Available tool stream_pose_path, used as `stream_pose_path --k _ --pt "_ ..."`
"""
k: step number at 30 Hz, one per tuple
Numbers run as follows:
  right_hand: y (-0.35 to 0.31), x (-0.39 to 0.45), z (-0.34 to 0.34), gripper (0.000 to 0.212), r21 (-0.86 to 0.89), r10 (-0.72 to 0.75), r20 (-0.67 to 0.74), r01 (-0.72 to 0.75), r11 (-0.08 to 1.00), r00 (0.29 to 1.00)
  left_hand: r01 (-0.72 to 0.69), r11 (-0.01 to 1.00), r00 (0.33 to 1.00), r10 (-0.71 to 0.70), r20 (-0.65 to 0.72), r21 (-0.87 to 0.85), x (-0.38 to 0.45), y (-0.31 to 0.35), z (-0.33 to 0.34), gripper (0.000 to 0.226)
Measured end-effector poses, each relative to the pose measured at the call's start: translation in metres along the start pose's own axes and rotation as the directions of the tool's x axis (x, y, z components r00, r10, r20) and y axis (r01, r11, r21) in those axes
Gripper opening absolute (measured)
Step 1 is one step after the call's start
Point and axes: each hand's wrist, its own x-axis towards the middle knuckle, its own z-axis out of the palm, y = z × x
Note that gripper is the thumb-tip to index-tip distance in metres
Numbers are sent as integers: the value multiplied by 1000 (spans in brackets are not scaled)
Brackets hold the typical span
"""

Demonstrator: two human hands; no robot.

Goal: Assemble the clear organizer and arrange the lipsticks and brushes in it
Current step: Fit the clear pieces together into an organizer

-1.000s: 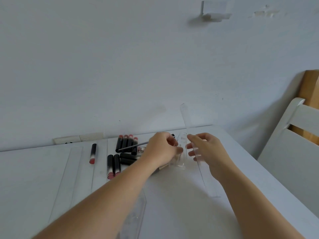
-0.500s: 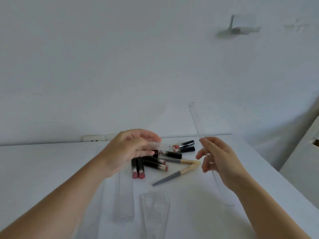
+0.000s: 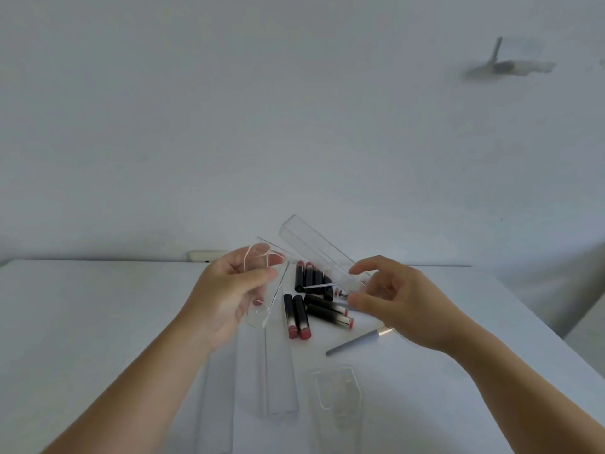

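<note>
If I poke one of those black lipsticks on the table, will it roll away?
Probably, if poked from the side. The lipsticks look like smooth round tubes lying flat on the table, so one likely rolls. Others lie close by, so it might soon bump them. They look small, so probably light.

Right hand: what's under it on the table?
Under the right hand lie the ends of the lipsticks and a grey-handled brush. The brush's head and whatever lies beneath the palm are covered.
</note>
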Motion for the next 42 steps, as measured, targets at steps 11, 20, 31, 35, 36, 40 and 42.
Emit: stream_pose_path --k 11,20,31,35,36,40,42 --pt "-11 12 16 45 -164 -49 41 55 985 998 201 972 948 -163 274 -117 -13 6 -8 38" --pt "-9 8 9 46 -278 -72 34 79 957 997 196 980 968 -189 164 -28 -14 10 -4 53" --pt "-9 1 11 51 -498 -87 23 87 863 996 69 962 996 -52 -73 263 -19 11 10 46" --pt "-4 1 11 48 -401 -99 -11 86 912 995 91 972 990 -65 -123 218 -19 8 8 51" --pt "-4 1 12 48 -384 -108 -18 92 919 994 94 969 990 -68 -121 227 -19 7 8 50" --pt "-2 3 16 48 -351 -133 -25 116 929 991 99 967 993 -81 -85 234 -20 6 11 53" --pt "-2 4 17 48 -352 -141 -24 124 928 990 103 968 993 -86 -84 228 -20 6 10 53"
